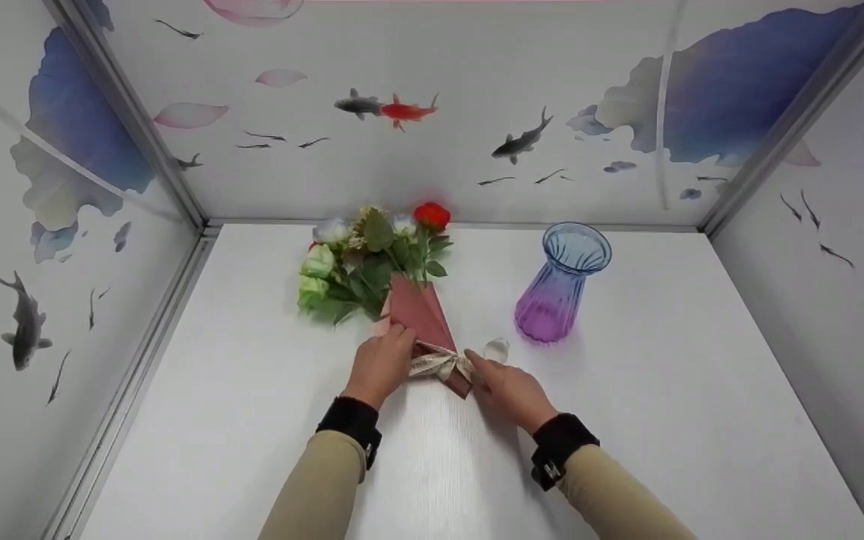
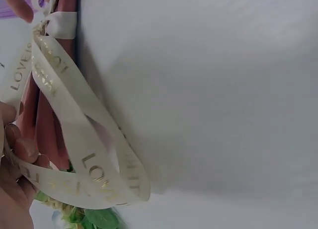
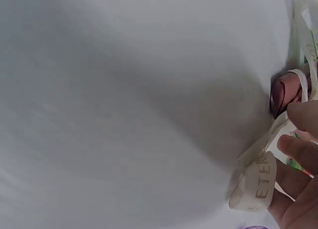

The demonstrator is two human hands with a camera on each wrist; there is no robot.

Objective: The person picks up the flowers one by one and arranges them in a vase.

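Sleeves, head view: both your tan sleeves (image 1: 316, 484) enter at the bottom edge, each ending in a black wrist band (image 1: 349, 424).
Wrapper: the dusky pink wrapper (image 1: 421, 311) lies on the white table (image 1: 664, 420) between your hands, stem end toward you, with the flowers (image 1: 378, 234) fanned out at its far end.
Left hand: your left hand (image 1: 381, 364) rests against the wrapper's left side, fingers curled.
Right hand: your right hand (image 1: 514, 390) has its fingertips at the knot of the pale ribbon (image 1: 432, 365).
Vase: the blue-to-purple vase (image 1: 548, 307) stands to the right, apart from the bouquet.
Ribbon, left wrist view: a long loop with gold "LOVE" lettering hangs from the gathered knot; your left thumb and fingers pinch one strand of it.
Tail, right wrist view: your right fingers bend round the ribbon near the wrapper's narrow end, its lettered tail curling out below them.
Status: wrapping appears done, and the ribbon encircles the stem end. The bow looks unsettled, with loops and a tail loose; judge it part-way. Whether you are tightening or loosening it, you cannot tell from these views.
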